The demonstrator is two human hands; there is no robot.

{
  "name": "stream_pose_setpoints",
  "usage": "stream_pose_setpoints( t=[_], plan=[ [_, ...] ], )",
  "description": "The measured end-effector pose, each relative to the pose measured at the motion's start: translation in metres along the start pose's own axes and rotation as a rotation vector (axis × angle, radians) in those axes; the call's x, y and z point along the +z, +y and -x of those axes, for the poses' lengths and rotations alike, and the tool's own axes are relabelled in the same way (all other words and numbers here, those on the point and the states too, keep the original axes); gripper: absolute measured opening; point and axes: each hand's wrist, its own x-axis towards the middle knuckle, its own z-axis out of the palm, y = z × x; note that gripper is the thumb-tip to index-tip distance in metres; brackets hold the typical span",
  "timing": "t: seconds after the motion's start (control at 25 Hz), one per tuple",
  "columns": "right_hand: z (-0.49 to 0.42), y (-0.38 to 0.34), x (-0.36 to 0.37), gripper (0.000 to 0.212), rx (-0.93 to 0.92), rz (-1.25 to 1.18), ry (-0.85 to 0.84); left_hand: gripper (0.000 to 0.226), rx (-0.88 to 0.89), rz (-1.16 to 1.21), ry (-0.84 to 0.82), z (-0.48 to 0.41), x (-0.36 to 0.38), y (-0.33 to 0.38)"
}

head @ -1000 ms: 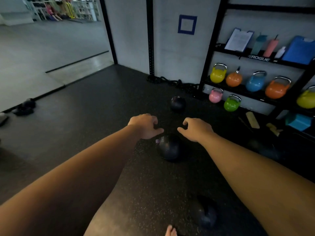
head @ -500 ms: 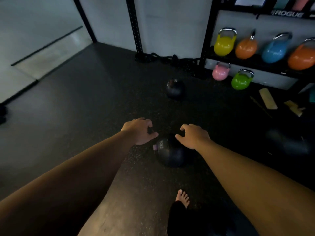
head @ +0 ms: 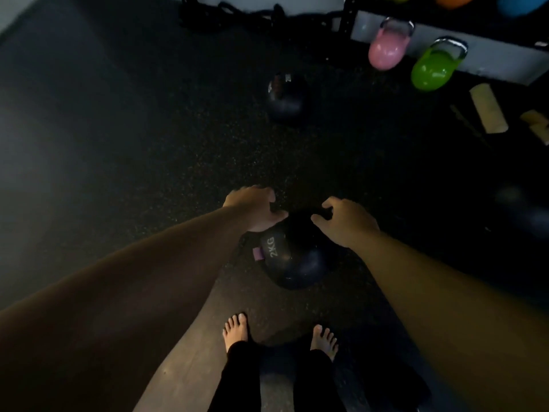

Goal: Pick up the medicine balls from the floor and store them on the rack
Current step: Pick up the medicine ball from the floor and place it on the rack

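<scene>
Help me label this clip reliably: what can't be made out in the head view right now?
- Grip: darkness swallows the fingertips of the left hand and right hand over the 2KG ball, so contact is unclear.
- Far ball: its label is blurred.
- Rack: its shelves are cut off by the top edge.
- Dark shape at right: too dim and blurred to identify.

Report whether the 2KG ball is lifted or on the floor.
On the floor. The 2KG ball rests there; the left hand and right hand reach over its top, neither closed round it.
</scene>
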Motion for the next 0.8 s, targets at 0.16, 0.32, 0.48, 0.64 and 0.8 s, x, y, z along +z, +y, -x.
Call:
stream_pose_setpoints(
  t=[0.16, 0.32, 0.48, 0.64, 0.8],
  plan=[
    [-0.085, 0.028, 0.093, 0.064, 0.073, -0.106, -0.09, 0.076, -0.084, 0.163, -0.07, -0.099, 0.083, -0.027],
    [-0.156, 0.063, 0.177, 0.073, 0.132, -0.084, -0.108, 0.088, -0.208, 0.296, -0.114, -0.174, 0.177, -0.054],
    [-0.222, 0.089, 0.244, 0.082, 0.166, -0.085, -0.097, 0.098, -0.278, 0.401, -0.13, -0.247, 0.259, -0.064],
    [-0.26, 0.097, 0.277, 0.094, 0.213, -0.186, -0.113, 0.107, -0.374, 0.539, -0.176, -0.282, 0.303, -0.068],
    [-0.275, 0.103, 0.293, 0.108, 0.26, -0.295, -0.145, 0.108, -0.546, 0.828, -0.228, -0.291, 0.318, -0.074]
  ],
)
